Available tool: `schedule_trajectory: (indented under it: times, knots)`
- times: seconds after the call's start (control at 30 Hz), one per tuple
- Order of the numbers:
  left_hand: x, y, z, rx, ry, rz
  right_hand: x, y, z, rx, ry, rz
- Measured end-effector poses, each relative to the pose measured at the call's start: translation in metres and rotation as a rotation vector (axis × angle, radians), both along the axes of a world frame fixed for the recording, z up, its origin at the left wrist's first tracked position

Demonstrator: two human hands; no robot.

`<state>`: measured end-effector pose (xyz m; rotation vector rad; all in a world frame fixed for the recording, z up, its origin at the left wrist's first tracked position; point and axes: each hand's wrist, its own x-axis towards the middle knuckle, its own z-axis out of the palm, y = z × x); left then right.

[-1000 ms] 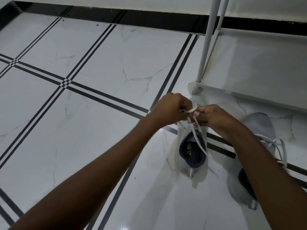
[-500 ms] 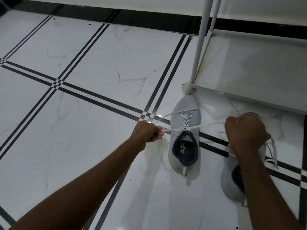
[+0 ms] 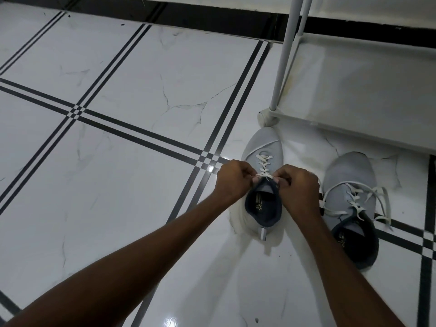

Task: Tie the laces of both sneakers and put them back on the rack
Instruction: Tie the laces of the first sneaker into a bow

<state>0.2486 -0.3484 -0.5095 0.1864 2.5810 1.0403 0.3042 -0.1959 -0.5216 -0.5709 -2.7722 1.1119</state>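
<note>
Head view: I see a white tiled floor [image 3: 122, 175] crossed by dark double lines, with a black skirting strip [image 3: 212, 20] along the far wall. A white rack [image 3: 354, 95] stands at the upper right; its corner post and round foot sit just beyond the toe of the left sneaker [image 3: 264, 152]. The lowest shelf of the rack holds nothing that I can see. The right sneaker [image 3: 346, 185] stands on the floor just beside the left one, apart from it, its white laces [image 3: 377, 199] lying loose over its sides. My left hand [image 3: 232, 180] and right hand [image 3: 298, 185] are both closed, fingers curled, pinching the lace ends [image 3: 264, 177] at the top eyelets of the left sneaker. Both hands cover the knot area, so I cannot tell whether a knot is formed. The dark sneaker opening lies below the hands.
</note>
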Motion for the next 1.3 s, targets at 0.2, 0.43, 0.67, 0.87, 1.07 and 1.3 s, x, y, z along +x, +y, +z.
schedule_trajectory:
  times: [0.2,0.43,0.67,0.87,1.07,1.3]
  knots:
    - [-0.01,-0.019,-0.002,-0.166,0.089,-0.292,0.01,0.015,-0.016,0.081,-0.011,-0.09]
    - [0.002,-0.034,-0.014,-0.308,0.188,-0.483,0.027,0.017,-0.027,0.258,-0.084,0.025]
    - [-0.007,-0.038,-0.012,-0.299,0.042,-0.486,0.022,0.023,-0.022,0.237,-0.133,0.075]
    - [-0.03,-0.077,0.028,0.119,-0.595,-0.415,0.0,0.069,0.02,-0.152,-0.505,0.33]
    - [-0.03,-0.063,0.036,0.579,-0.679,-0.287,0.009,0.057,0.048,-0.838,-0.448,0.414]
    - [-0.02,-0.018,0.008,0.666,-0.584,-0.018,0.005,0.023,0.026,-0.894,-0.218,0.166]
